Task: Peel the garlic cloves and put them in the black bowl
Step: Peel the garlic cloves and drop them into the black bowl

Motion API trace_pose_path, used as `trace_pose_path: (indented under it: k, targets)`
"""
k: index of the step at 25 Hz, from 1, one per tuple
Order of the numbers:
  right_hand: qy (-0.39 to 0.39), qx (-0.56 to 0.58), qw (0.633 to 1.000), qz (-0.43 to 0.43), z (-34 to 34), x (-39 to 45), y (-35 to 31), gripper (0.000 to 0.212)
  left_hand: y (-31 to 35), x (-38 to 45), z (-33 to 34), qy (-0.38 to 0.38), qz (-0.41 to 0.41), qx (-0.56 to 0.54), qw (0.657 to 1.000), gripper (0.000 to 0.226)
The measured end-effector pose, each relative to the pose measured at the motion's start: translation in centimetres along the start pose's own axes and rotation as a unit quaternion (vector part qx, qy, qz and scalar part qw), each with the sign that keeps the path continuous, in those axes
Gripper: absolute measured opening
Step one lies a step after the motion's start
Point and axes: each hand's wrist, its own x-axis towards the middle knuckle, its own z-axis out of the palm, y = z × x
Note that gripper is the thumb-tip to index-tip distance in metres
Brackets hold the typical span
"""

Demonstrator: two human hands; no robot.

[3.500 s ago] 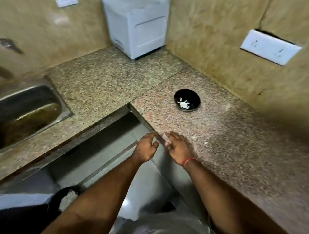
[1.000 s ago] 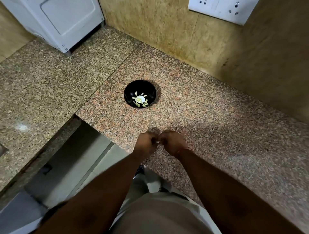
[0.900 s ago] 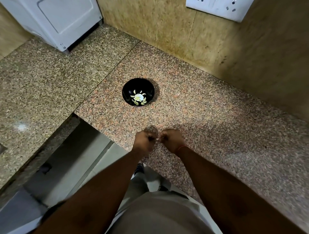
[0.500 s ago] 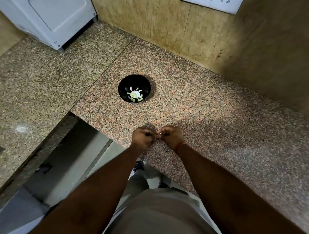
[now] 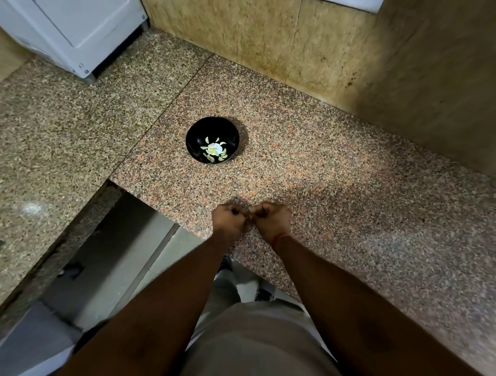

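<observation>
Finding, at far upper left, a white boxy metal appliance (image 5: 80, 32) standing on a speckled beige-brown granite counter slab (image 5: 67, 128), pushed back toward the wall. Tracing that slab down the left side to its dark front edge and looking past it into a gap over grey tiled floor (image 5: 115, 255).

Moving right across a thin seam onto a pinkish speckled granite slab (image 5: 349, 201). Spotting a small round glossy black bowl (image 5: 230, 128) sitting upright on this slab just right of the seam, holding a little heap of pale yellowish-white peeled garlic cloves (image 5: 214, 150) at its bottom. Placing the bowl well apart from both hands, farther back on the counter.

Coming nearer, over the front edge of the pinkish slab: seeing the left hand (image 5: 229, 221) balled up with knuckles upward, fingers curled inward, thumb side turned toward the other hand. Seeing the right hand (image 5: 272, 218) just beside it, curled the same way, fingertips of both meeting in the narrow space between. Failing to make out whether anything is being pinched there, that spot being shadowed and too small to read. Noting a thin red thread (image 5: 279, 238) circling the right wrist.

Looking below the forearms at grey trousers (image 5: 255, 335) and a dark shoe (image 5: 261, 295) on the floor.

Ending at the upper right with tan mottled stone wall tiles (image 5: 268, 40) and the bottom edge of a white wall plate (image 5: 351, 2).
</observation>
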Motion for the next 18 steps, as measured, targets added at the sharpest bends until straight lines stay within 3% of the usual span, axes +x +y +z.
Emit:
trace_pose_path:
  k: [4,8,14,18]
  targets:
    - [0.03,0.005,1.0,-0.002,-0.4,0.4,0.0,0.023,0.4,0.2,-0.5,-0.04,-0.025,-0.092,0.995,0.009]
    - [0.038,-0.017,0.999,-0.012,-0.8,1.3,0.3,0.021,0.9,0.2,-1.2,-0.029,-0.02,-0.164,0.986,0.018]
    - [0.066,-0.078,0.992,-0.068,-0.9,0.7,-0.1,0.013,-0.4,-0.3,-1.4,-0.033,-0.031,-0.178,0.983,0.012]
    - [0.067,-0.199,0.968,-0.137,-1.4,-0.1,0.5,0.026,-1.1,-1.0,-1.4,-0.049,-0.036,-0.17,0.984,0.007]
